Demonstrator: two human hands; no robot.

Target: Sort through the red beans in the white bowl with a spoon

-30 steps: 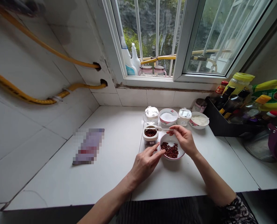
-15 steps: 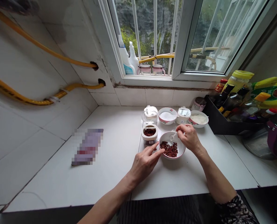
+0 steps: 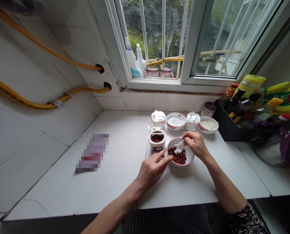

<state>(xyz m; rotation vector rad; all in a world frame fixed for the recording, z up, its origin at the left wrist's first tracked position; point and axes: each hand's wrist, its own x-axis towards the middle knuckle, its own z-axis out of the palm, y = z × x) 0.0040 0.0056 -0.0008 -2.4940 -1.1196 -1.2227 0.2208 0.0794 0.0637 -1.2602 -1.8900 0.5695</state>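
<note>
A white bowl with a pink rim (image 3: pixel 190 156) holds dark red-brown dried grains that look like Sichuan peppercorns (image 3: pixel 179 158). My left hand (image 3: pixel 151 169) grips the bowl at its left rim, fingers fairly straight. In a pinch, my right hand (image 3: pixel 195 144) holds a small white spoon (image 3: pixel 180 144), its tip down in the bowl among the grains. Just left of the bowl stands an open seasoning jar (image 3: pixel 157 140) with similar dark grains inside and a white strip across its mouth.
Behind stand a clear-lidded jar (image 3: pixel 158 120), a bowl of white grains (image 3: pixel 175 121), another lidded jar (image 3: pixel 192 121) and a bowl of pale contents (image 3: pixel 207 124). A black box of bottles (image 3: pixel 229 130) and a pot (image 3: pixel 269 151) are right; a blurred purple packet (image 3: pixel 93 152) lies left.
My right hand has moved slightly left and lowered the spoon's tip from near the bowl's far side into the grains. My left hand stays at the rim.
</note>
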